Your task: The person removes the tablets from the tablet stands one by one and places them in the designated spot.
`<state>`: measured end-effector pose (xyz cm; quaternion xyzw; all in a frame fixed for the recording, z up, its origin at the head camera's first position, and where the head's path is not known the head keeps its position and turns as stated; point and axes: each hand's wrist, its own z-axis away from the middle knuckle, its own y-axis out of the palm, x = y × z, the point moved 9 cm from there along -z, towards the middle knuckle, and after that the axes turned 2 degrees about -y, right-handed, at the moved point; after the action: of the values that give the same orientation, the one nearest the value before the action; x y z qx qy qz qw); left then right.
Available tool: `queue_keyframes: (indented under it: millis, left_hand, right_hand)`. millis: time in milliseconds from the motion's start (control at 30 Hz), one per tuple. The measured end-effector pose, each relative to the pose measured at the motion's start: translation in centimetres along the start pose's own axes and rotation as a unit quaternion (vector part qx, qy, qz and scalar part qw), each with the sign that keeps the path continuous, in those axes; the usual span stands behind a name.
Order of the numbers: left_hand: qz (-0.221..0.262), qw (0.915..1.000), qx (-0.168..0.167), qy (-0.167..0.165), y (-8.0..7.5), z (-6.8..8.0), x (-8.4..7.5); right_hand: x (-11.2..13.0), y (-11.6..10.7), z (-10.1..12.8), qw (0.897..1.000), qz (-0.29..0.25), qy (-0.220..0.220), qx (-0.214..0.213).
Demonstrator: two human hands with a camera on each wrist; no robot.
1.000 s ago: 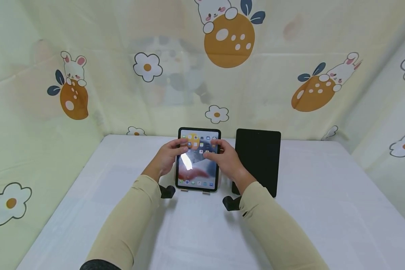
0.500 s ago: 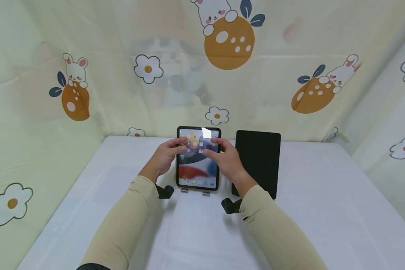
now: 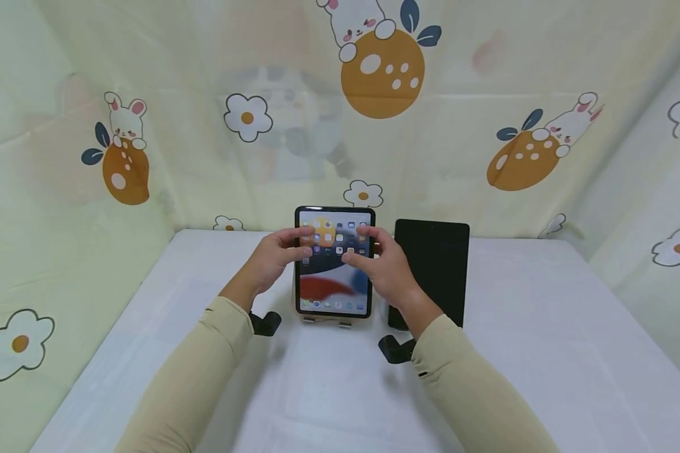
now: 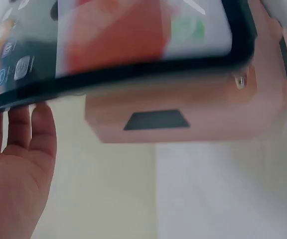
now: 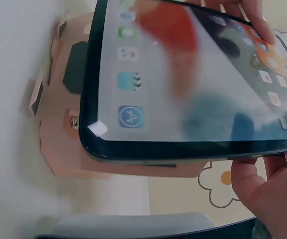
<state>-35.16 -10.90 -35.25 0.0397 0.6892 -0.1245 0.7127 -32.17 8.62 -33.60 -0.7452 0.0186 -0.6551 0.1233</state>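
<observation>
Both hands grip the tablet (image 3: 334, 261) by its upper edges — left hand (image 3: 273, 259), right hand (image 3: 381, 267) — upright on the pink stand (image 5: 59, 129) mid-table (image 3: 544, 352). Best seat it squarely in the stand's lip, grip even, avoiding screen taps.

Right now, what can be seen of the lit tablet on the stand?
The tablet is a slim slab with a black bezel and a glossy lit screen showing rows of app icons over a grey, red and white wallpaper. It stands in portrait, leaning back on a pink stand on the white table. The left hand holds its left edge and the right hand its right edge, thumbs over the screen. A dark tablet lies to its right.
</observation>
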Motion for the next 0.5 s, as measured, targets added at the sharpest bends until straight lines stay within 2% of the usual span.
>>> queue_keyframes:
  millis: [100, 300, 500]
  left_hand:
    - [-0.050, 0.9987, -0.002, -0.005, -0.2, 0.4, -0.2]
    - [-0.077, 0.9969, -0.013, 0.003, -0.8, 1.7, -0.7]
    - [-0.108, 0.9941, -0.001, -0.004, -1.7, 2.9, -0.3]
  right_hand:
    - [-0.1, 0.0, 0.3, 1.000, 0.008, 0.002, 0.000]
    - [-0.5, 0.5, 0.9, 1.000, 0.027, 0.010, 0.005]
    - [-0.7, 1.5, 1.7, 1.000, 0.009, 0.017, 0.021]
